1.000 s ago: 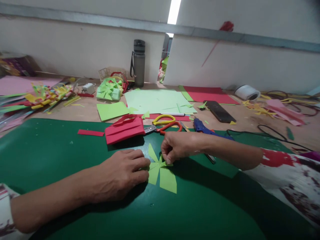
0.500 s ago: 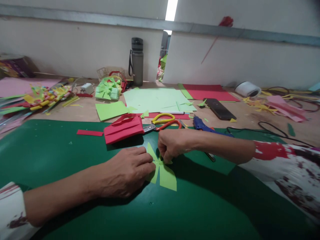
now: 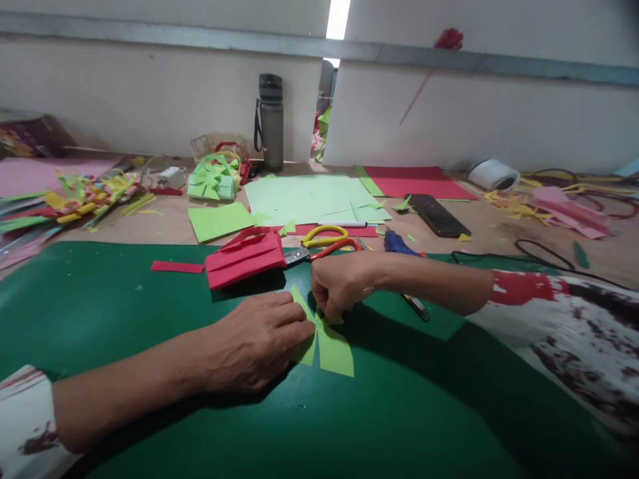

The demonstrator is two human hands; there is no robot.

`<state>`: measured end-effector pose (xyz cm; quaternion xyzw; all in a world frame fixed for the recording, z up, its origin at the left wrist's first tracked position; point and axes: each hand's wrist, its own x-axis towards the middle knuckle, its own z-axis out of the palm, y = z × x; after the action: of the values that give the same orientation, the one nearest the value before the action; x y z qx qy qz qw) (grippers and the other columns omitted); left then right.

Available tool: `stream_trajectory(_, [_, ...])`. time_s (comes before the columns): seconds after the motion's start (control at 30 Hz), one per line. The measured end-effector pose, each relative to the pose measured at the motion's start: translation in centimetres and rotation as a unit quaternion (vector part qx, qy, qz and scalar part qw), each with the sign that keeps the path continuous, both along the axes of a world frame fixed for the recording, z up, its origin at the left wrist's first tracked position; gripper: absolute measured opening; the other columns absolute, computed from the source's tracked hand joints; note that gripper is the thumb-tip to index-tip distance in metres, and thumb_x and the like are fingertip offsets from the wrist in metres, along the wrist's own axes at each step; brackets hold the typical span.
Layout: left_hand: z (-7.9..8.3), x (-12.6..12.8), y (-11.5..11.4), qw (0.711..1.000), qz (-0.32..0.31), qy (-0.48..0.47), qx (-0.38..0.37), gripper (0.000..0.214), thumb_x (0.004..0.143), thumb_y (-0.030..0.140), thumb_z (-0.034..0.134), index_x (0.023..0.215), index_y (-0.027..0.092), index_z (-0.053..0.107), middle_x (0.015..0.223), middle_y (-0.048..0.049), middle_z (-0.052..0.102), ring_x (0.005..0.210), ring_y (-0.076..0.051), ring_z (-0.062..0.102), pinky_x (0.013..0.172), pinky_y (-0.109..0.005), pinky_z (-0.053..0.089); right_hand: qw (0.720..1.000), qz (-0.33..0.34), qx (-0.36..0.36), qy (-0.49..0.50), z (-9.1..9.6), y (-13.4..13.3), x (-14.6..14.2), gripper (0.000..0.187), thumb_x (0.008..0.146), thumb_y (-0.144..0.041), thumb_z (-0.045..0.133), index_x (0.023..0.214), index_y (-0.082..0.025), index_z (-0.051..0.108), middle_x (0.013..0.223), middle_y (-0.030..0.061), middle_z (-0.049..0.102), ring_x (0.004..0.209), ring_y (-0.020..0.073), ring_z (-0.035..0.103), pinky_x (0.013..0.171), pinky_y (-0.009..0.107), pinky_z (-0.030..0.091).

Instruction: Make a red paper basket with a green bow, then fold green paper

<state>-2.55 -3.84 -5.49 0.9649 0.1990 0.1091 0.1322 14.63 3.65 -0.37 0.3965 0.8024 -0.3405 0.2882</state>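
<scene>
Head view, paper flower (image 3: 333,350) between left hand (image 3: 259,339), grip unclear, and right hand (image 3: 342,283) pinching it

Left hand (image 3: 262,340) curled, right hand (image 3: 337,285) seemingly pinching

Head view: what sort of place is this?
Probably a papercraft workspace: in view are cut green paper petals, scissors with orange and yellow handles, and what looks like a blue glue gun.
</scene>
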Motion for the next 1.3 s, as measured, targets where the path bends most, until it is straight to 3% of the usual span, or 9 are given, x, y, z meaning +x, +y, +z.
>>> stream_trajectory(0.43, [0.1, 0.3, 0.1, 1.0, 0.012, 0.009, -0.026, 0.027, 0.087, 0.012, 0.038, 0.109, 0.011, 0.055, 0.086, -0.0079, 0.054, 0.074, -0.02, 0.042, 0.067, -0.034, 0.035, 1.0, 0.015, -0.002, -0.008, 0.5, -0.1, -0.1, 0.004, 0.063, -0.014, 0.068, 0.066, -0.012, 0.066, 0.048, -0.0042, 0.051, 0.048, 0.0106, 0.049, 0.044, 0.021, 0.035])
stream_trajectory(0.83, [0.4, 0.9, 0.4, 0.994, 0.073, 0.028, -0.076, 0.035, 0.088, 0.014, 0.037, 0.118, 0.019, 0.053, 0.09, -0.0078, 0.055, 0.076, -0.021, 0.05, 0.066, -0.031, 0.039, 1.0, 0.009, -0.023, -0.004, 0.1, 0.3, 0.1, 0.01, 0.063, -0.013, 0.069, 0.072, -0.011, 0.068, 0.05, -0.0041, 0.052, 0.049, 0.0103, 0.05, 0.045, 0.02, 0.037])
stream_trajectory(1.07, [0.8, 1.6, 0.7, 0.992, 0.073, 0.051, -0.088, 0.031, 0.085, 0.011, 0.038, 0.11, 0.018, 0.054, 0.088, -0.006, 0.057, 0.077, -0.019, 0.052, 0.068, -0.029, 0.042, 1.0, 0.001, -0.02, -0.003, 0.0, 0.1, 0.1, 0.01, 0.063, -0.013, 0.068, 0.073, -0.013, 0.067, 0.051, -0.0051, 0.051, 0.048, 0.009, 0.05, 0.045, 0.019, 0.037])
stream_trajectory(1.3, [0.8, 1.6, 0.7, 0.994, 0.07, 0.049, -0.064, 0.027, 0.086, 0.013, 0.039, 0.107, 0.018, 0.055, 0.086, -0.0052, 0.058, 0.073, -0.018, 0.052, 0.063, -0.028, 0.04, 0.998, 0.018, 0.045, 0.034, 0.8, -0.5, 0.9, 0.008, 0.069, -0.02, 0.067, 0.075, -0.015, 0.067, 0.057, -0.002, 0.056, 0.054, 0.0122, 0.052, 0.047, 0.023, 0.035])
